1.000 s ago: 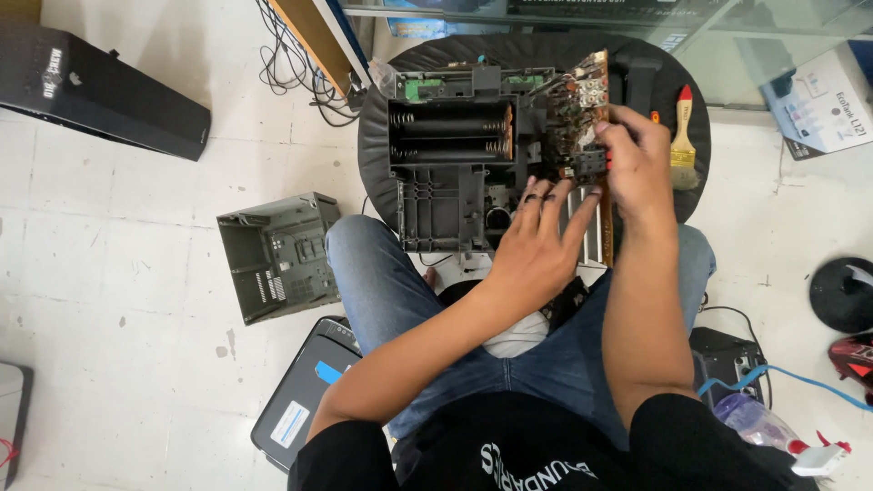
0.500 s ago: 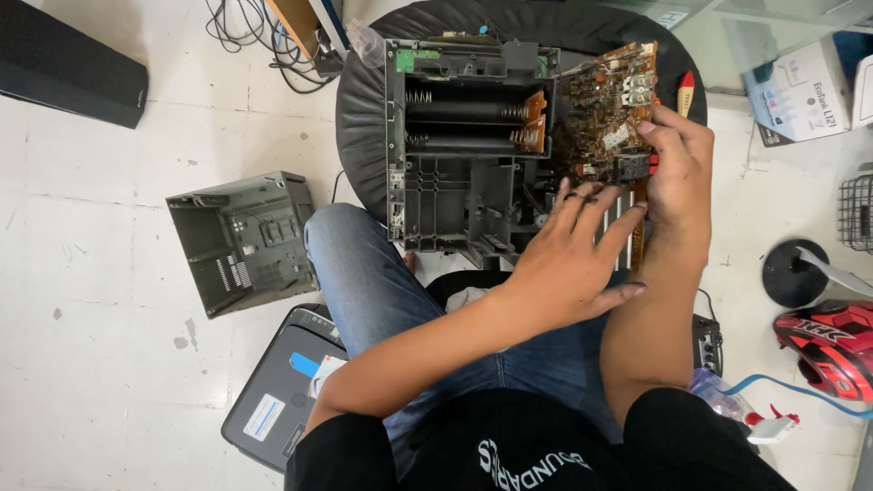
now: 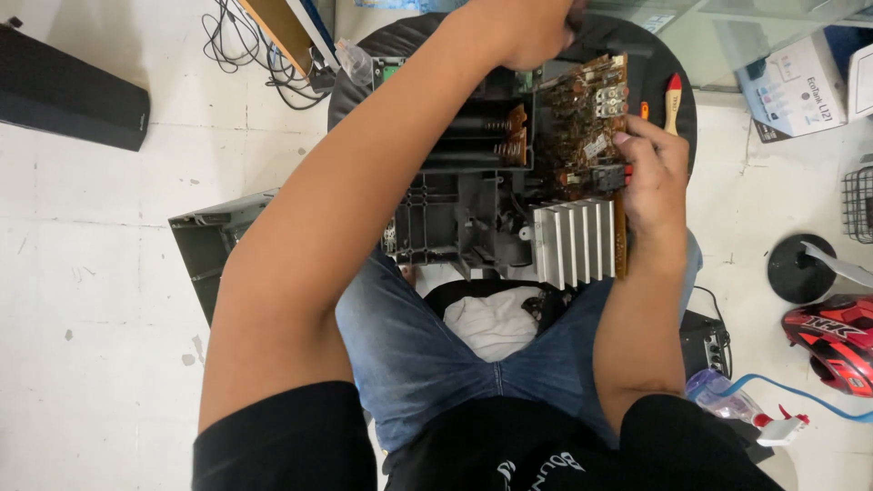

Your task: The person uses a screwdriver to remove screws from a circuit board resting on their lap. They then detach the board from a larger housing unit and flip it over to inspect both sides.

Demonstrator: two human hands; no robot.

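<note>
- While the right hand (image 3: 650,168) is gripping the right edge of the circuit board (image 3: 587,123), its fingers (image 3: 627,141) are closing on the board's brown, component-covered face.
- The board is standing tilted over the right side of the black chassis (image 3: 473,205), which is lying on the round dark worktop (image 3: 355,77).
- The finned heatsink (image 3: 575,241) is sitting at the board's near end, by the worktop's near edge and just left of the right wrist.
- The left hand (image 3: 518,32) is reaching over the chassis to the worktop's far edge; its fingers are running past the top of the view, so I cannot tell whether they are open or closed.
- A brush (image 3: 673,100) with a red handle is lying by the worktop's right edge, just beyond the right hand.
- On the floor, a grey casing (image 3: 211,250) is sitting left of the knees, a red helmet (image 3: 832,341) is lying at the right, and a black speaker (image 3: 73,95) is lying at the far left.
</note>
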